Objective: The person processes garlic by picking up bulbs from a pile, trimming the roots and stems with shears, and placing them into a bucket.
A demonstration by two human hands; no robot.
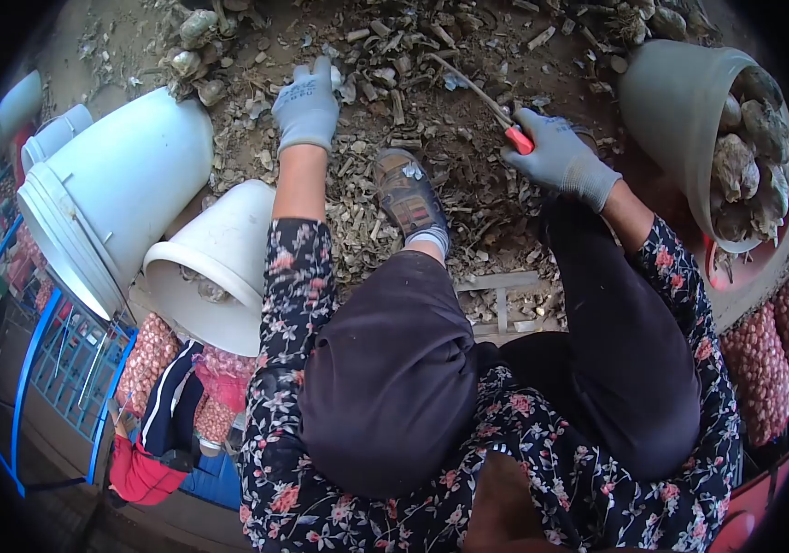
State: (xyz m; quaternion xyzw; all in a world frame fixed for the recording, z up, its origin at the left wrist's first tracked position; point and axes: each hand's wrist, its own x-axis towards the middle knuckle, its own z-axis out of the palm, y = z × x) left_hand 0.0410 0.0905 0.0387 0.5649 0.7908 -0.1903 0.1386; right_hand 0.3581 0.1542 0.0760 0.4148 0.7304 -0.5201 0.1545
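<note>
My left hand (307, 108), in a grey work glove, reaches over the littered ground with its fingers pointing forward and apart. Nothing shows in its grasp. Left of it lies a pile of dirty garlic bulbs (196, 63) with dry stalks. My right hand (555, 157), gloved alike, is closed around the red handle of a tool with a long thin blade (473, 88), which points forward and left. Beneath both hands spread dry stalk pieces and skins (357, 175). To the right, a tipped pale bucket (680, 97) holds several large garlic bulbs (735, 166).
White buckets (127, 166) and a smaller tipped bucket (219, 235) lie on my left. Net sacks of bulbs (758, 369) stand at right, others (150, 355) at left. A person in red (146, 470) is beyond, near a blue metal frame (35, 350).
</note>
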